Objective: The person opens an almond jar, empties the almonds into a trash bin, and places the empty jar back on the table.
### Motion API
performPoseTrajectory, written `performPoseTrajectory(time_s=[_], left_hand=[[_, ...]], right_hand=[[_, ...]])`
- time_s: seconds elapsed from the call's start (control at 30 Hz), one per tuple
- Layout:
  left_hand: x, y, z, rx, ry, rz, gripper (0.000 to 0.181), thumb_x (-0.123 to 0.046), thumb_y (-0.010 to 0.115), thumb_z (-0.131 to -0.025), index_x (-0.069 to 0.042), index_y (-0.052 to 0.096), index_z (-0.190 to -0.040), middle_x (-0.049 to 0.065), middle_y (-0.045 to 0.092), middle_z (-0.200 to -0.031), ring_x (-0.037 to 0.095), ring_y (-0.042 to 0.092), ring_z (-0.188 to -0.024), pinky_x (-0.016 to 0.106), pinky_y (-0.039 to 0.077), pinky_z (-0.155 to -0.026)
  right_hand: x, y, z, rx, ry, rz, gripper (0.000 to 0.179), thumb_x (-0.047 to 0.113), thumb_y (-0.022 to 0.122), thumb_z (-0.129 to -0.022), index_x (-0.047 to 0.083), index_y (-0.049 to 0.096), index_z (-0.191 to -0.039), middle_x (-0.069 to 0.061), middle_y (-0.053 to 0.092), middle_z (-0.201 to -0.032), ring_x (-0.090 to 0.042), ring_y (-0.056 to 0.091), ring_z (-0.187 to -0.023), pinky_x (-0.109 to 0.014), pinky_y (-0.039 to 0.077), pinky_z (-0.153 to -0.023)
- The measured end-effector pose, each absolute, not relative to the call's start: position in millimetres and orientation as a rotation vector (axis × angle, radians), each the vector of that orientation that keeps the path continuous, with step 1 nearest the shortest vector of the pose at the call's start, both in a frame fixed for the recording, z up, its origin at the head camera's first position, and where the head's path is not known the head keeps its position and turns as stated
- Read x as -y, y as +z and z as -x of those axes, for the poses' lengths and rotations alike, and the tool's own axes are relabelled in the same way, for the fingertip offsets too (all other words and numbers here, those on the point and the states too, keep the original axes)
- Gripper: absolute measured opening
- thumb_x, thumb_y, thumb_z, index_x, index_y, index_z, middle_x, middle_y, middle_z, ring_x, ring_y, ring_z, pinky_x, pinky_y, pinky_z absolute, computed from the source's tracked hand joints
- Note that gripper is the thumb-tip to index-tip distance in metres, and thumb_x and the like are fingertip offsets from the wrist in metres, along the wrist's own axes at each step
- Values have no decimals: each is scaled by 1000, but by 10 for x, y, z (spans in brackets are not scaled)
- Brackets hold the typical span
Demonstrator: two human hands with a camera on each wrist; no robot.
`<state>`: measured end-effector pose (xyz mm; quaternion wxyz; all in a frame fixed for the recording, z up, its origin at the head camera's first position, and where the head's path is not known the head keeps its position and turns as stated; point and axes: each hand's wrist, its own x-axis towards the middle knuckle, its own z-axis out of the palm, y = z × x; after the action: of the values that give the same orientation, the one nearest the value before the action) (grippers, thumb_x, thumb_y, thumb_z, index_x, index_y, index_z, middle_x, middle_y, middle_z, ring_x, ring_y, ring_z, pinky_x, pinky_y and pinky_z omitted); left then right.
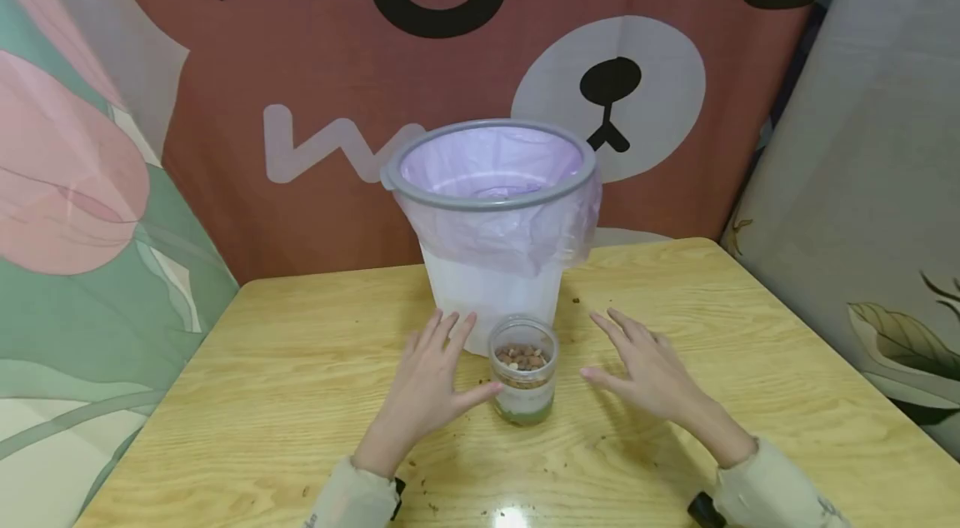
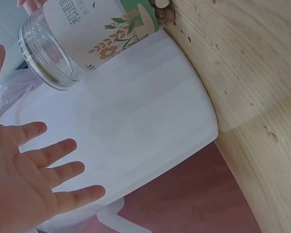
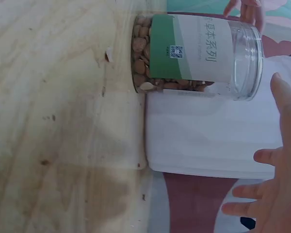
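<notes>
A clear round jar (image 1: 525,399) stands upright and lidless on the table, partly filled with small brown pieces (image 3: 140,46). Its wrapped label (image 3: 203,46) is white and green with printed writing. Left of the jar, my left hand (image 1: 427,386) has its fingers spread and holds nothing. In the head view its thumb overlaps the jar's edge, and I cannot tell whether it touches; the left wrist view shows the palm (image 2: 19,174) bare. My right hand (image 1: 648,370) hovers to the right, apart from the jar, fingers extended and holding nothing.
Right behind the jar stands a white bin (image 1: 487,286) with a grey rim (image 1: 495,205), lined by a purple plastic bag (image 1: 510,236). Small brown crumbs are scattered on the wooden table (image 1: 300,395). Printed curtains (image 1: 300,37) hang behind and on both sides.
</notes>
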<state>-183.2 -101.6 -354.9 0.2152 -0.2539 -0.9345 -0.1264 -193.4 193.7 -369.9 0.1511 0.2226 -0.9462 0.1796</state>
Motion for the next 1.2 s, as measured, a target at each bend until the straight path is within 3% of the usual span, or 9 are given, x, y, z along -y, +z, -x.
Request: performPoseTrajectory(time_s=[0.5,0.8,1.2], left_hand=[[924,-3555,1864,2424,-458,853,81,-55,58,-77,2,41,-131,21,44,-128,35,37,-120,48,32,-94],[825,-3562,1904,2387,-500,943,81,-53,61,-76,5,41,-129,19,44,-128,33,38,-120,43,30,-97],[702,-3557,1966,2354,-483,970,81,-53,60,-76,6,41,-128,20,44,-128,30,39,-120,37,30,-98]], right_hand=[[-1801,-3916,1997,2616,1178,-772,69,28,66,-80,-3,34,-133,-22,42,-129,-37,43,-111,-54,37,-85],[-1687,-4065,2036,2623,1355,-866,77,26,71,-75,-3,30,-134,-25,43,-125,-39,45,-108,-54,39,-81],[-1544,-4161,2059,2633,1508,-921,88,29,75,-70,3,25,-137,-17,41,-129,-36,42,-110,-53,39,-83]])
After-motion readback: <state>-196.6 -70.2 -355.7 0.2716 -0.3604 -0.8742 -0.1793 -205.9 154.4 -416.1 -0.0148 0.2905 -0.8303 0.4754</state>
